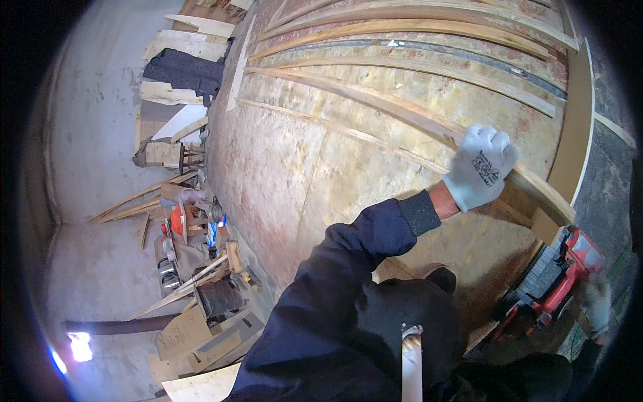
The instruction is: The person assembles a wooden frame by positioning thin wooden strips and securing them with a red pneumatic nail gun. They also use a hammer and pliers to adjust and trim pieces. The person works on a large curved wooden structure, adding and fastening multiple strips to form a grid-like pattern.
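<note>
One bright white light patch (80, 347) shows low on the grey wall (94, 134) at the far left. Next comes one crumpled black cloth (184, 70) lying over pale boards, with clutter below it: one orange-red object (177, 220) and at least two brown cardboard pieces (181, 331). Just right of these is one small blue-and-white box (213, 233).

A broad, worn tan surface (288, 147) with reddish blotches fills the middle. One thin pale wooden strip (358, 136) crosses it; at least three more long wooden lengths (429, 28) lie near the top, where overlap blurs the count.

Between them and the thin strip, one long squared pale wooden beam (408, 115) slants down to the right. The left hand (481, 167), in a white printed glove, has its fingers curled over it towards its right end.

Just below that end sits one red-and-grey power tool (559, 278). Farthest right, the right hand (596, 305), also white-gloved, is blurred beside the tool; I cannot tell whether it is gripping anything.
</note>
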Tool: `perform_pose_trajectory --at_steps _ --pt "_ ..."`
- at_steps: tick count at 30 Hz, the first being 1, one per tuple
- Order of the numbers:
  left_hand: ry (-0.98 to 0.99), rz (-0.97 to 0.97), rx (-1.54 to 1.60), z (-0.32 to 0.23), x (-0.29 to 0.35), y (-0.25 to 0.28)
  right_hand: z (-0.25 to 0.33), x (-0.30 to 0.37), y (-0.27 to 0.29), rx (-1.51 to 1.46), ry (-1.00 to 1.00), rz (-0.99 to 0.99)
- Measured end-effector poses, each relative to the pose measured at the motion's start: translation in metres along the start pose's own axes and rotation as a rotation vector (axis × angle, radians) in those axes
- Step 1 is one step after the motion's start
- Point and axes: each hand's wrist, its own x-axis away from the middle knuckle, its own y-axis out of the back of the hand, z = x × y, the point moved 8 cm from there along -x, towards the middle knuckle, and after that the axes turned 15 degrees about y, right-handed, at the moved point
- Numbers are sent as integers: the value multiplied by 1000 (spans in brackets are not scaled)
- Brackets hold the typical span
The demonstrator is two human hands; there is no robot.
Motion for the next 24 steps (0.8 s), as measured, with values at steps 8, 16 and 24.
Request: perform_pose_trajectory --at_steps 8,16,24 --pt "6 -57 8 -44 26 44 315 15 -95 127 499 330" --pt "97 -98 12 -56 109 101 338 86 -258 270 223 858" --pt "1207 -353 1468 159 234 83 317 188 -267 565 830 710"
